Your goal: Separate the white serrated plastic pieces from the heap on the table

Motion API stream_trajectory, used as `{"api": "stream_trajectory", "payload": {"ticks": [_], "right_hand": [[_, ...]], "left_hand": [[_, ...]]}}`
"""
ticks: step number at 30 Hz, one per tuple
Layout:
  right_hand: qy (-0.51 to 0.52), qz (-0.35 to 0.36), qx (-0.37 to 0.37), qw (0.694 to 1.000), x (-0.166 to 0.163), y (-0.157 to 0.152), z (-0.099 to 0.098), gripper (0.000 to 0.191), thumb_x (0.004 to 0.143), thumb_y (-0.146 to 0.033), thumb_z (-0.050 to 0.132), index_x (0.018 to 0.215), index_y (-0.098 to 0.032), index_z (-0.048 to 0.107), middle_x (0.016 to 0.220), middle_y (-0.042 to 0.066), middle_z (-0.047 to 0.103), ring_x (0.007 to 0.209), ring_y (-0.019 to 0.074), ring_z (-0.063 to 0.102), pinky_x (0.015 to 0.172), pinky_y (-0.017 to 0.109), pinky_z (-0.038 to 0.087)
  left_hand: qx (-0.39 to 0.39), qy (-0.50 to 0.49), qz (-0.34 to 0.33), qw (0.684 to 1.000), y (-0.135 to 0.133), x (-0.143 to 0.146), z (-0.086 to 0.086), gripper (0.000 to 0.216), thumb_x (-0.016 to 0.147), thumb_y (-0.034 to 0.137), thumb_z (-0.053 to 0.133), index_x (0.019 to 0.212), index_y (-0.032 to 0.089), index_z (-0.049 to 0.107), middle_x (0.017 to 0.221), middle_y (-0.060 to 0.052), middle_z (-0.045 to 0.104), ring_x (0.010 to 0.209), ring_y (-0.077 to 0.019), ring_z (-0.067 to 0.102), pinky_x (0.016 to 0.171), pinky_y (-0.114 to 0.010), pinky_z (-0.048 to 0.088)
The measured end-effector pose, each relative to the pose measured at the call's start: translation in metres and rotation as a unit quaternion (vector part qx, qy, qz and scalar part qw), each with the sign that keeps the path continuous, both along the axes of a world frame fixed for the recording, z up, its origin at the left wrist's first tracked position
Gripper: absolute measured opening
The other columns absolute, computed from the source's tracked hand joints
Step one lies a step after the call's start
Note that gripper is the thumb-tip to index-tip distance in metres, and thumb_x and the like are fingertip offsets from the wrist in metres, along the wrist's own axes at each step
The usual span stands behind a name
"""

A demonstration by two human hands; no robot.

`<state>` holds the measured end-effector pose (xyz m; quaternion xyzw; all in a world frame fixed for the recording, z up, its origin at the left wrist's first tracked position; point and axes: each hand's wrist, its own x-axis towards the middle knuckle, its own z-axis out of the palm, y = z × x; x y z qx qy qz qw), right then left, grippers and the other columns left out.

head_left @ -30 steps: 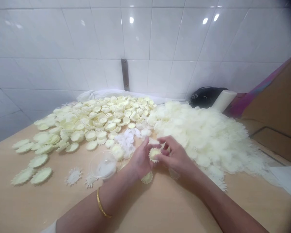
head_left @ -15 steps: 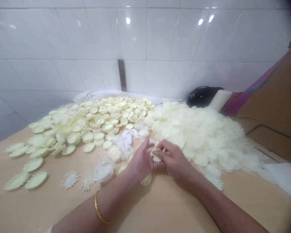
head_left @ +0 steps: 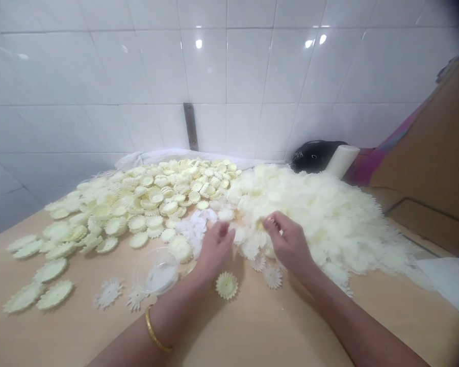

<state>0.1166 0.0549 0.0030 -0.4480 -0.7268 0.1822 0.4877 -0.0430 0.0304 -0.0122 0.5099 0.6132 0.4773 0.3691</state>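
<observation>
My left hand (head_left: pixel 214 250) hovers over the table with its fingers curled near small white petal pieces (head_left: pixel 197 227); I cannot make out anything in it. My right hand (head_left: pixel 288 242) pinches a small pale yellow piece at the edge of the big heap of white fringed discs (head_left: pixel 329 214). A finished pale yellow flower disc (head_left: pixel 227 285) lies on the wooden table (head_left: pixel 252 331) just below my left hand. Loose white fringed discs (head_left: pixel 271 277) lie between my hands.
A wide spread of pale yellow flower discs (head_left: pixel 149 196) covers the left half of the table. A clear plastic cup (head_left: pixel 156 271) stands by my left wrist. A black object (head_left: pixel 313 155) and a white roll (head_left: pixel 342 160) sit against the tiled wall.
My hands have separated. The yellow flower disc that they held together now lies on the table. My right hand has reached to the white heap and my left hand toward the petal pieces.
</observation>
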Motion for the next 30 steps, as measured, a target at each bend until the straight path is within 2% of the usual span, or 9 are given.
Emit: {"api": "stream_trajectory", "payload": {"ticks": [2, 4, 7, 10, 13, 17, 20, 27, 30], "right_hand": [[0.006, 0.000, -0.010, 1.000, -0.001, -0.001, 0.000, 0.028, 0.082, -0.032, 0.043, 0.058, -0.019, 0.036, 0.053, -0.004, 0.035, 0.051, 0.0094, 0.034, 0.049, 0.022, 0.029], [0.019, 0.012, -0.039, 0.999, -0.004, -0.003, -0.001, 0.028, 0.082, -0.033, 0.043, 0.059, -0.018, 0.038, 0.053, -0.004, 0.036, 0.050, 0.0093, 0.034, 0.049, 0.022, 0.029], [0.037, 0.052, -0.084, 0.994, -0.012, -0.008, -0.004, 0.027, 0.083, -0.033, 0.040, 0.061, -0.018, 0.040, 0.054, -0.004, 0.038, 0.051, 0.0093, 0.036, 0.048, 0.021, 0.030], [0.035, 0.082, -0.093, 0.992, -0.019, -0.013, -0.006, 0.029, 0.084, -0.032, 0.038, 0.059, -0.018, 0.040, 0.054, -0.004, 0.039, 0.052, 0.0091, 0.037, 0.049, 0.021, 0.030], [0.038, 0.084, -0.102, 0.991, -0.022, -0.016, -0.008, 0.032, 0.084, -0.033, 0.037, 0.056, -0.018, 0.035, 0.051, -0.005, 0.035, 0.049, 0.0082, 0.034, 0.047, 0.021, 0.029], [0.063, 0.054, -0.114, 0.990, -0.020, -0.013, -0.008, 0.032, 0.083, -0.036, 0.039, 0.057, -0.018, 0.037, 0.051, -0.005, 0.034, 0.048, 0.0078, 0.034, 0.045, 0.020, 0.030], [0.076, 0.058, -0.133, 0.987, -0.019, -0.010, -0.009, 0.031, 0.082, -0.039, 0.041, 0.059, -0.018, 0.039, 0.052, -0.005, 0.035, 0.049, 0.0083, 0.036, 0.046, 0.020, 0.033], [0.177, 0.120, -0.254, 0.943, -0.021, -0.008, -0.012, 0.036, 0.080, -0.046, 0.041, 0.058, -0.019, 0.035, 0.054, -0.006, 0.032, 0.048, 0.0081, 0.039, 0.046, 0.021, 0.040], [0.185, 0.140, -0.257, 0.938, -0.020, -0.008, -0.011, 0.037, 0.080, -0.047, 0.042, 0.058, -0.018, 0.035, 0.053, -0.006, 0.033, 0.048, 0.0077, 0.040, 0.046, 0.021, 0.039]], "left_hand": [[0.026, 0.011, -0.017, 0.999, -0.004, 0.005, 0.003, 0.031, 0.074, 0.041, 0.049, 0.092, 0.016, 0.057, 0.095, -0.009, 0.057, 0.087, -0.0222, 0.052, 0.074, -0.035, 0.040], [0.046, 0.012, -0.013, 0.999, -0.010, 0.010, 0.008, 0.033, 0.075, 0.042, 0.049, 0.096, 0.018, 0.057, 0.103, -0.008, 0.055, 0.084, -0.0205, 0.053, 0.072, -0.033, 0.041], [0.052, -0.045, -0.040, 0.997, -0.017, 0.016, 0.012, 0.038, 0.072, 0.043, 0.053, 0.102, 0.020, 0.057, 0.104, -0.008, 0.056, 0.083, -0.0195, 0.053, 0.069, -0.030, 0.042], [0.048, -0.103, -0.076, 0.991, -0.019, 0.019, 0.008, 0.038, 0.070, 0.042, 0.055, 0.099, 0.018, 0.058, 0.091, -0.007, 0.059, 0.078, -0.0179, 0.054, 0.064, -0.027, 0.042], [0.040, -0.104, -0.107, 0.988, -0.017, 0.021, 0.000, 0.032, 0.072, 0.042, 0.053, 0.090, 0.017, 0.060, 0.071, -0.002, 0.057, 0.065, -0.0147, 0.052, 0.056, -0.024, 0.040], [0.034, -0.098, -0.098, 0.990, -0.014, 0.020, -0.005, 0.023, 0.072, 0.040, 0.054, 0.078, 0.018, 0.055, 0.059, 0.003, 0.048, 0.054, -0.0105, 0.047, 0.049, -0.021, 0.036], [0.034, -0.125, -0.097, 0.987, -0.013, 0.017, -0.004, 0.021, 0.074, 0.037, 0.053, 0.069, 0.017, 0.050, 0.052, 0.004, 0.045, 0.050, -0.0085, 0.043, 0.049, -0.020, 0.035], [-0.019, -0.261, -0.156, 0.953, -0.014, 0.017, 0.002, 0.024, 0.074, 0.036, 0.055, 0.063, 0.016, 0.045, 0.049, 0.003, 0.049, 0.046, -0.0073, 0.044, 0.049, -0.020, 0.034], [-0.032, -0.275, -0.142, 0.950, -0.013, 0.017, 0.001, 0.027, 0.074, 0.038, 0.054, 0.063, 0.017, 0.043, 0.050, 0.003, 0.048, 0.044, -0.0066, 0.044, 0.046, -0.020, 0.032]]}}
